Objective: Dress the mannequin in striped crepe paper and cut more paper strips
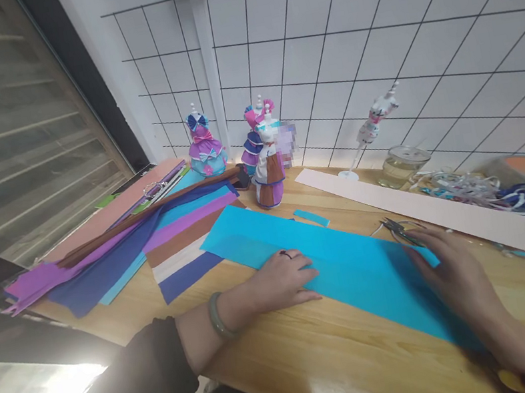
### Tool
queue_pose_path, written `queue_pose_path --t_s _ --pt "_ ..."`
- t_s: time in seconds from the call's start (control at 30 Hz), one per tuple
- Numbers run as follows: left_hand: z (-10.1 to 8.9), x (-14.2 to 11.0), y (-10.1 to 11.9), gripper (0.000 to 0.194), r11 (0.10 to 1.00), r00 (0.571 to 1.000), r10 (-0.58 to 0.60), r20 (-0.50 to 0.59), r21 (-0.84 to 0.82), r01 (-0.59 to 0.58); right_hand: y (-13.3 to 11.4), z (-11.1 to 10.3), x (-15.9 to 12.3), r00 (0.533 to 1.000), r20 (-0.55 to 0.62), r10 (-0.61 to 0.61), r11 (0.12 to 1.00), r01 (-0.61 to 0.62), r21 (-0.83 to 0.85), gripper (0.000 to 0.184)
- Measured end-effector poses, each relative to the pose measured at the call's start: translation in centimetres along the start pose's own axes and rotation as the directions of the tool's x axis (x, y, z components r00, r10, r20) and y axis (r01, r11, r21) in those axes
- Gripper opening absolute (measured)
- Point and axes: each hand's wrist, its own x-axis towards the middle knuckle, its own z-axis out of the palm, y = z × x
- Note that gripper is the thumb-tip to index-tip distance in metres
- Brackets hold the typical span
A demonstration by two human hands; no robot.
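Observation:
A long bright blue sheet [354,255], of paper or thin fabric, lies slantwise across the wooden table. My left hand [284,278] rests on its near edge with the fingers a little apart; a green bangle [217,316] is on that wrist. Over the sheet's right end is my right hand [452,264], its thumb and fingers apart around a visible bit of blue. I see nothing plainly gripped in it. Just beyond those fingers lies a dark-jawed hand tool like pliers [397,229], partly hidden. A small blue strip [311,217] sits past the sheet's far edge.
Striped and coloured sheets [186,257] spread at left. Behind stand small dressed mannequins [265,169] and a tilted one [375,119] on a stand. A pale pink strip [395,200], a clear round container [404,165] and a ribbon pile [474,186] occupy the right.

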Motion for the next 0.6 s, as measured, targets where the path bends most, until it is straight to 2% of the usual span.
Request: queue_pose_path --t_s 0.1,0.17,0.23,0.37,0.43,0.5,0.6 --pt "0.0 0.0 0.0 0.038 1.000 1.000 0.001 0.009 0.011 -0.001 -2.9 -0.6 -0.2 0.966 0.150 -0.208 0.976 0.195 0.096 0.027" --pt "0.0 0.1 0.0 0.036 1.000 1.000 0.003 0.008 0.017 -0.003 -5.1 -0.8 -0.5 0.911 0.269 -0.311 0.950 0.287 0.126 0.030" --pt "-0.1 0.0 0.0 0.035 1.000 1.000 0.002 0.000 0.022 -0.002 -7.0 -0.9 -0.9 0.858 0.312 -0.409 0.912 0.395 0.112 0.036" --pt "-0.2 -0.1 0.1 0.036 0.999 1.000 0.003 -0.024 0.042 -0.002 -9.2 -0.7 -1.3 0.769 0.298 -0.566 0.816 0.574 0.067 0.033" --pt "-0.1 -0.1 0.1 0.037 0.999 1.000 0.006 -0.031 0.050 -0.005 -9.5 -0.5 -1.3 0.738 0.250 -0.627 0.770 0.636 0.053 0.027" --pt "0.1 -0.2 0.0 0.038 0.999 0.999 0.005 -0.036 0.054 -0.003 -9.5 -0.4 -1.1 0.702 0.203 -0.683 0.722 0.691 0.038 0.031" --pt "0.2 -0.2 0.0 0.040 0.998 0.999 0.003 -0.040 0.056 -0.001 -9.3 -0.3 -0.9 0.687 0.183 -0.704 0.701 0.712 0.024 0.035"
